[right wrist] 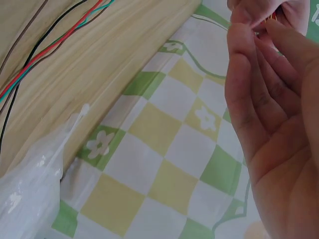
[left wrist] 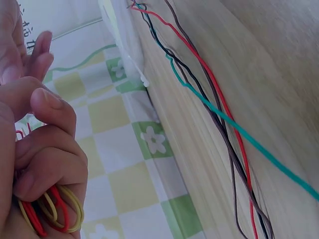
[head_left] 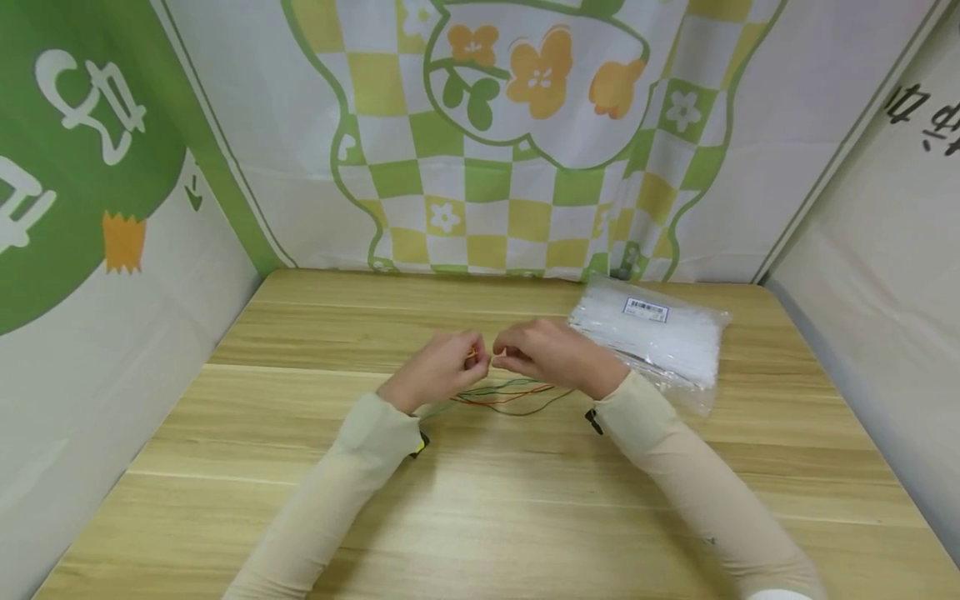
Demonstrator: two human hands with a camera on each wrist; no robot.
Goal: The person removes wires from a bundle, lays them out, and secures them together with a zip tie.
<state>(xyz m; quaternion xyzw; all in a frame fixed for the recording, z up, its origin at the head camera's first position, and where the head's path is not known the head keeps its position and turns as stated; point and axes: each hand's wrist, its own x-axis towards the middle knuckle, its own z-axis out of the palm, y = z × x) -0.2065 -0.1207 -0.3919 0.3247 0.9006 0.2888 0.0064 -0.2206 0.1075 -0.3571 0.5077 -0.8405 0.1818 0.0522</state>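
My left hand curls its fingers round a looped bundle of thin red and yellow wires; short red ends stick out above the fingers in the left wrist view. Close by, facing it, is my right hand, with bent fingers and the thumb near the left fingertips. Whether the right fingertips pinch a wire end is hidden. Beneath both hands, loose red, green, black and brown wires lie along the wooden table. In the right wrist view these loose wires run past at the upper left.
A clear plastic bag full of thin white strips, with a barcode label, lies on the table right of the hands. Behind stands a checkered green, yellow and white cloth; fabric walls rise on both sides.
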